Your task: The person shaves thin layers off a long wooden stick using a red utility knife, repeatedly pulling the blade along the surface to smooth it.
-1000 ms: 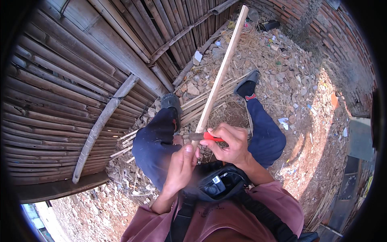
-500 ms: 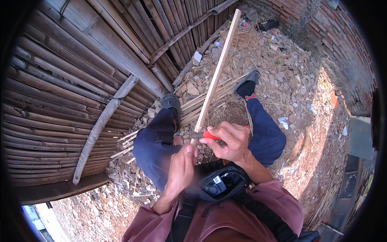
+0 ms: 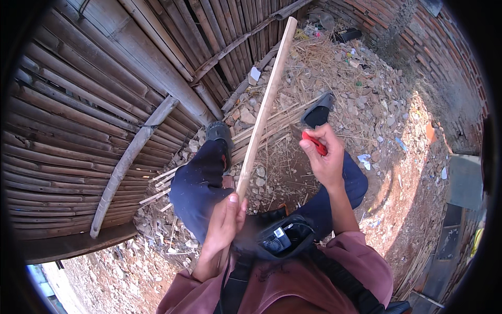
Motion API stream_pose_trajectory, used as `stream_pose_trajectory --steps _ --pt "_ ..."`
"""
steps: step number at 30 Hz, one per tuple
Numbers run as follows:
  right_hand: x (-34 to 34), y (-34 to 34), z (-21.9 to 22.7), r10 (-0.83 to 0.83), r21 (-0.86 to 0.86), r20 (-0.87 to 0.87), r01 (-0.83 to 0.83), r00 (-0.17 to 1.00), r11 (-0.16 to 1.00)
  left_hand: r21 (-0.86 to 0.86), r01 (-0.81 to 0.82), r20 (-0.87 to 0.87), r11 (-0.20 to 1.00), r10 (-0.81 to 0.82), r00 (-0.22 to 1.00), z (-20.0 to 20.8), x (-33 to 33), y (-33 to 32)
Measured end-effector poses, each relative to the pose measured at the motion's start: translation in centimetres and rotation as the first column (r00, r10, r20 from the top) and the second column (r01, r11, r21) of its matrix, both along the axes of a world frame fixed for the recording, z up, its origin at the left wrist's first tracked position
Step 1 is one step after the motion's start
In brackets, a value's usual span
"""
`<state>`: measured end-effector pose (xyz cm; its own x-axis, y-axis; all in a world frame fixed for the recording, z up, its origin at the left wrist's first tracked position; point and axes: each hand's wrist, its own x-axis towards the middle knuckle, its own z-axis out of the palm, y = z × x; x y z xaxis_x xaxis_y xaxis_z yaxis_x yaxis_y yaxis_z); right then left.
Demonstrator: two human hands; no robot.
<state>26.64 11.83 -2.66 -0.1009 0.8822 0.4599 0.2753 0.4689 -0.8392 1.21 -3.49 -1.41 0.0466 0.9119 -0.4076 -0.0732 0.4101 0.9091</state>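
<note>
Two hands work: the left hand (image 3: 226, 222) closes on a long bamboo slat (image 3: 264, 112) running far over rubble ground (image 3: 387, 104); the right hand (image 3: 325, 157), lifted clear, clasps a red-handled knife (image 3: 314, 142). Trimming looks unfinished.

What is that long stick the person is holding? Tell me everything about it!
The stick is a long, thin, flat strip of pale wood, maybe bamboo. The left hand grips its lower end; the top points up and away toward the bamboo fence. The right hand, holding a red tool, is off it.
</note>
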Motion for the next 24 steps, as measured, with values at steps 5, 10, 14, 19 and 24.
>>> stream_pose_trajectory --steps 5,10,14,19,24 --pt "-3.5 -3.5 1.1 0.22 0.102 0.14 -0.235 0.965 0.967 -0.05 0.036 0.148 0.998 -0.028 0.989 -0.2 0.1 0.3" --pt "-4.5 -4.5 1.5 0.235 0.139 0.198 -0.265 0.952 0.954 -0.021 0.054 0.178 0.998 -0.049 0.983 -0.1 0.1 0.5" --pt "-4.8 -4.5 1.6 0.196 0.206 0.239 -0.247 0.951 0.947 -0.004 0.062 0.186 0.998 -0.06 0.981 0.3 0.3 0.5" --pt "-4.6 -4.6 1.9 0.155 0.246 0.263 -0.222 0.952 0.943 0.009 0.056 0.116 0.998 -0.057 0.992 0.7 0.7 0.3" --pt "-4.3 -4.6 1.8 0.125 0.281 0.296 -0.211 0.947 0.936 0.004 0.088 0.087 0.996 -0.088 0.992 0.6 0.5 0.2"
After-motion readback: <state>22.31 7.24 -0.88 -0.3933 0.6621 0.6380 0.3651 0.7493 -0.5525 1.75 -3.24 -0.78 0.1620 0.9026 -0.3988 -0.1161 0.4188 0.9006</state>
